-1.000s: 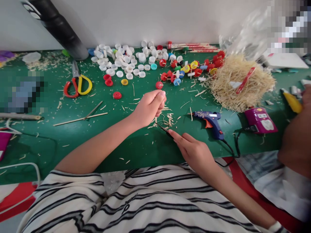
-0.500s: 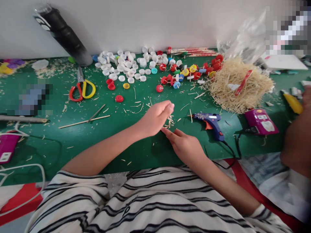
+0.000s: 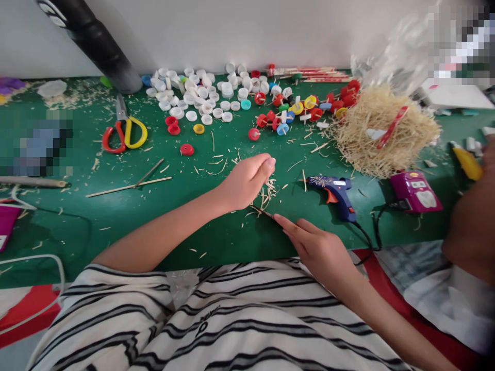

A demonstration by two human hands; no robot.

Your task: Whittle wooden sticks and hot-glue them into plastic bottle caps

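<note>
My left hand (image 3: pixel 251 180) is closed in a fist over the green table, thumb uppermost; what it grips is hidden inside the fingers. To its lower right, my right hand (image 3: pixel 323 245) pinches one end of a thin dark stick-like piece (image 3: pixel 263 211). The other end of that piece reaches to just under the left fist; whether it runs into the fist cannot be told. Pale wood shavings (image 3: pixel 268 193) lie in a small heap beside the left hand. A blue glue gun (image 3: pixel 336 193) rests to the right of the hands.
White bottle caps (image 3: pixel 201 93) crowd the back, beside coloured caps (image 3: pixel 284 129) with sticks through them. Scissors (image 3: pixel 124 126), two thin sticks (image 3: pixel 129 186) and a black bottle (image 3: pixel 100 46) are leftward. At right are a straw heap (image 3: pixel 386 136), a purple box (image 3: pixel 415 191) and another person's arm (image 3: pixel 469 221).
My right hand has moved right and down, away from the left fist, baring the thin dark piece between them. The left fist has stayed almost in place. The view has shifted slightly.
</note>
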